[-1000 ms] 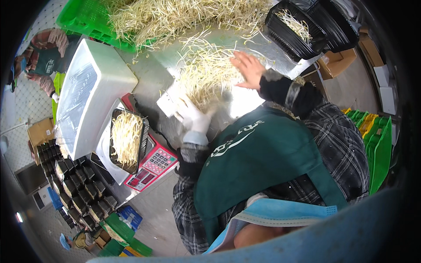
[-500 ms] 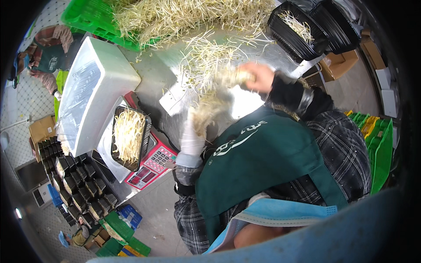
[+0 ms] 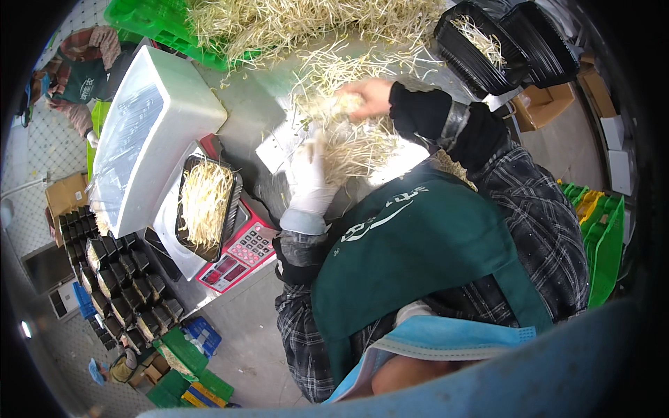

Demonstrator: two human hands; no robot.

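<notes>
A loose bunch of pale bean sprouts [image 3: 355, 143] lies gathered on the metal table [image 3: 244, 111] in front of me. My left hand [image 3: 310, 177], in a white glove, presses into the bunch's left side. My right hand [image 3: 369, 96], bare with a black sleeve, grips a clump at the top of the bunch. Left of my hands, a black tray [image 3: 235, 209] filled with sprouts sits on a scale with a red keypad [image 3: 237, 254].
A green crate [image 3: 150, 17] heaped with sprouts spans the top. A white foam box [image 3: 150, 122] stands left. Black trays [image 3: 488, 49] sit top right, stacked black trays [image 3: 111, 279] lower left. Another person [image 3: 73, 76] works far left. Cardboard boxes [image 3: 547, 104] and green crates [image 3: 603, 244] lie right.
My right hand has moved left onto the top of the bunch and closed on a clump. My gloved left hand has pushed further into the sprouts, drawing them together.
</notes>
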